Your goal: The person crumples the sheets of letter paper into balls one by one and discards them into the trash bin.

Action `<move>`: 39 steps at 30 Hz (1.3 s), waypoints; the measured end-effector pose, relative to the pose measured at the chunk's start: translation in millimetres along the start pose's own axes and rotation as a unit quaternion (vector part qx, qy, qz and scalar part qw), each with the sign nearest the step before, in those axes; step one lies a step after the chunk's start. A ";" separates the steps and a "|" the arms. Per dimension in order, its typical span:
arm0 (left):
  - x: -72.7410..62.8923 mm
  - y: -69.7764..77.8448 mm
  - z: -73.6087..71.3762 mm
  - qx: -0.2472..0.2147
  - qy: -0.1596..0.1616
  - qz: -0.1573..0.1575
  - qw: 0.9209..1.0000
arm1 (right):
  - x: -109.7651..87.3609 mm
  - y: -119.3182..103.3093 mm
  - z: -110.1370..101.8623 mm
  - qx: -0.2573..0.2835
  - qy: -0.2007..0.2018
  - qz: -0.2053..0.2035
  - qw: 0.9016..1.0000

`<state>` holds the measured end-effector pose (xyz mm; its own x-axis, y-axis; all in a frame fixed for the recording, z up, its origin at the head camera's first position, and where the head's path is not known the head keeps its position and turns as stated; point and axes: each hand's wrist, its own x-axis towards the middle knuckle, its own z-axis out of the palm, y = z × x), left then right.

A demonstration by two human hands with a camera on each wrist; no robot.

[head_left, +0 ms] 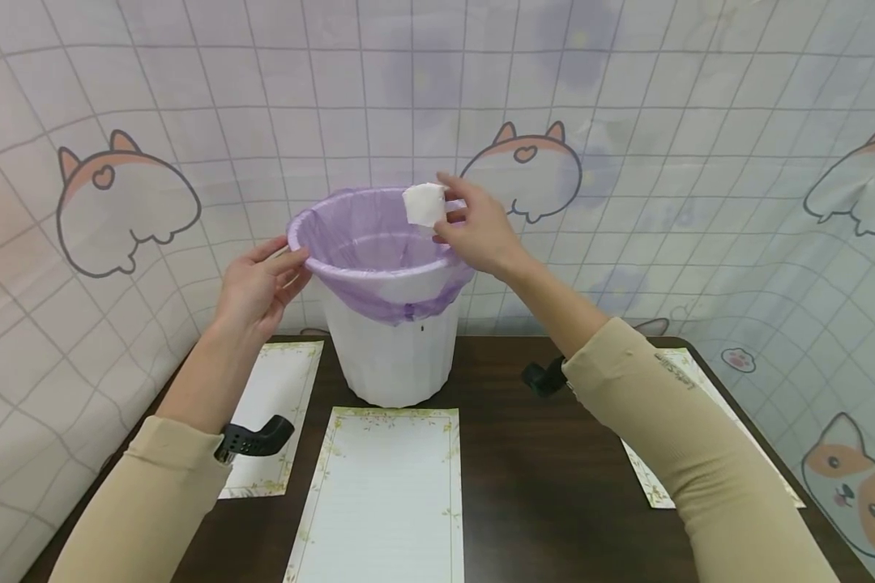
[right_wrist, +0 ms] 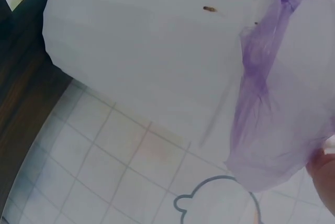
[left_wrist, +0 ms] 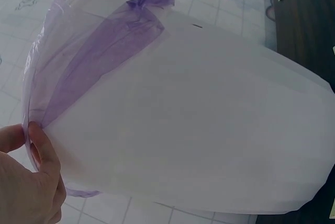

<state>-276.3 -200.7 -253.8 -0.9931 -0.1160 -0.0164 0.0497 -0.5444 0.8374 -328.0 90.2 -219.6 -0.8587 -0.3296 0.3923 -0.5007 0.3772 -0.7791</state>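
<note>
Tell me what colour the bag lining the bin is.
The bag is translucent purple, clearest in the head view.

has a dark brown, wood-grained table (head_left: 539, 470), rounded at its far right corner. rises behind the table and along both its sides in pale wall covering (head_left: 262, 121), thinly gridded grey, blotched purple. bears cartoon corgi rumps (head_left: 127, 210) left of, beyond and right of the table, a corgi face (head_left: 849, 490) near its right edge. looks pinkish left of the table, cooler right.
</note>
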 end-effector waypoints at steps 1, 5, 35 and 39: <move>0.4 -0.3 0.0 -0.001 -0.001 0.000 1.000 | 0.5 0.1 -0.3 -0.002 -0.004 -0.001 1.000; 1.1 -0.8 -0.2 -0.004 -0.002 0.000 1.000 | 1.7 0.1 -1.5 0.012 -0.015 -0.018 1.000; -6.0 -9.2 -6.1 0.025 -0.001 0.011 1.000 | -61.2 40.5 -36.1 -0.031 0.065 -0.078 0.994; -9.9 -14.0 -9.0 0.037 -0.001 0.020 0.999 | -72.6 55.0 -42.4 -0.029 0.056 -0.071 0.995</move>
<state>-266.2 -199.4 -270.3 -0.9907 -0.1344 0.0189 0.0813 -0.4761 0.8756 -297.8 171.6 -270.3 -0.7839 -0.2863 0.5509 -0.6207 0.3843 -0.6834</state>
